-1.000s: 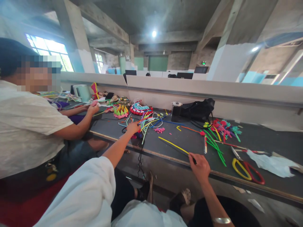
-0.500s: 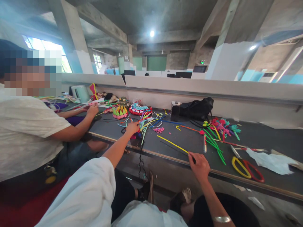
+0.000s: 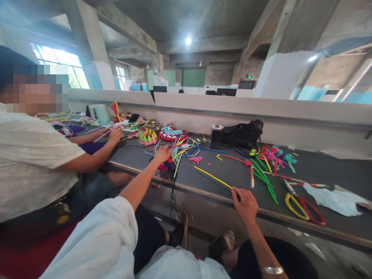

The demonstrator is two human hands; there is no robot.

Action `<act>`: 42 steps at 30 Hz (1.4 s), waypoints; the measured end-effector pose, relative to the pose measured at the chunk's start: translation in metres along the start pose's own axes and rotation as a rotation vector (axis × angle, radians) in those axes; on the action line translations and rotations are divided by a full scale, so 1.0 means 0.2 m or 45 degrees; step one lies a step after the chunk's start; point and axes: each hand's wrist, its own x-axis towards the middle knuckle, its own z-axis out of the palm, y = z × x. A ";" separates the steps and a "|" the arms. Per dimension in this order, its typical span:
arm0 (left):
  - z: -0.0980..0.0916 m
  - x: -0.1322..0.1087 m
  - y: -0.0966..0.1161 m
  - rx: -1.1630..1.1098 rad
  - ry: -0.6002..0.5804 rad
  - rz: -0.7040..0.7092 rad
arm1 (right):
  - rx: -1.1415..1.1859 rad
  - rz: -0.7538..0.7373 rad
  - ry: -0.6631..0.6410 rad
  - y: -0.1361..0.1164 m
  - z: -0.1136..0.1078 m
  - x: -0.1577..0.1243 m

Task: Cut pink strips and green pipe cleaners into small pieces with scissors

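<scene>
My right hand point(image 3: 245, 202) is closed at the table's front edge, its fingertips pinching one end of a yellow pipe cleaner point(image 3: 212, 177). The stem slants away to the left, low over the table. Farther left, my left hand point(image 3: 162, 154) reaches to the near side of a loose bundle of pipe cleaners point(image 3: 181, 152) in yellow, pale green, white and red. Its fingers look apart, with no stem plainly held in them; the bundle partly hides the fingertips. Small pink curled pieces point(image 3: 195, 159) lie right of the bundle.
Green pipe cleaners point(image 3: 263, 180), a glue stick point(image 3: 252, 177), fuzzy flowers point(image 3: 274, 157), scissors point(image 3: 303, 209) and white tissue point(image 3: 333, 198) lie on the right. A black bag point(image 3: 242, 133) sits behind. At left, a co-worker's hands point(image 3: 116, 134) hold a stem near a spiky crown-shaped piece point(image 3: 148, 137).
My left hand has shifted slightly left and up at the bundle, and its fingers look more spread. My right hand keeps the yellow pipe cleaner in nearly the same place.
</scene>
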 end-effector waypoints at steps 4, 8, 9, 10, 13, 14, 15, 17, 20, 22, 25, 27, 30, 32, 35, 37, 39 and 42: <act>-0.05 -0.14 0.00 -0.078 0.213 0.005 | -0.004 0.013 0.008 0.00 0.01 0.00; -0.02 -0.38 -0.02 -0.165 0.374 0.014 | -0.003 0.011 0.002 0.02 0.01 0.00; -0.01 -0.44 -0.02 -0.191 0.396 0.010 | -0.003 0.008 0.000 0.02 0.02 -0.01; 0.01 -0.49 -0.02 -0.218 0.412 0.009 | -0.003 0.007 0.000 0.02 0.02 -0.01; 0.09 -0.60 -0.03 -0.310 0.424 0.006 | -0.005 0.001 0.009 0.03 0.02 -0.01; 0.12 -0.63 -0.03 -0.343 0.417 0.006 | -0.007 0.000 0.016 0.03 0.02 -0.01; 0.15 -0.66 -0.03 -0.377 0.407 0.004 | -0.007 -0.003 0.022 0.03 0.02 -0.02; 0.20 -0.71 -0.02 -0.448 0.389 -0.009 | -0.007 -0.013 0.031 0.03 0.03 -0.02; 0.24 -0.80 -0.01 -0.563 0.371 -0.053 | -0.001 -0.028 0.033 0.04 0.03 -0.02; 0.25 -0.86 0.00 -0.648 0.345 -0.102 | 0.003 -0.029 0.033 0.05 0.03 -0.03; 0.24 -0.88 0.03 -0.784 0.271 -0.211 | 0.004 -0.021 0.037 0.04 0.03 -0.03; 0.21 -0.85 0.06 -0.874 0.192 -0.290 | 0.002 -0.019 0.037 0.04 0.03 -0.03; 0.16 -0.72 0.08 -0.976 0.050 -0.394 | 0.000 -0.026 0.033 0.03 0.02 -0.03; 0.13 -0.62 0.08 -1.008 -0.046 -0.455 | -0.004 -0.028 0.032 0.02 0.02 -0.03; 0.12 -0.51 0.06 -1.015 -0.157 -0.546 | -0.012 -0.019 0.031 0.01 0.01 -0.03; 0.12 -0.48 0.05 -1.014 -0.190 -0.587 | -0.014 -0.014 0.027 0.01 0.01 -0.03; 0.13 -0.47 0.05 -1.015 -0.198 -0.604 | -0.013 -0.009 0.024 0.01 0.01 -0.02; 0.13 -0.50 0.07 -1.015 -0.156 -0.595 | -0.008 -0.002 0.030 0.01 0.01 -0.02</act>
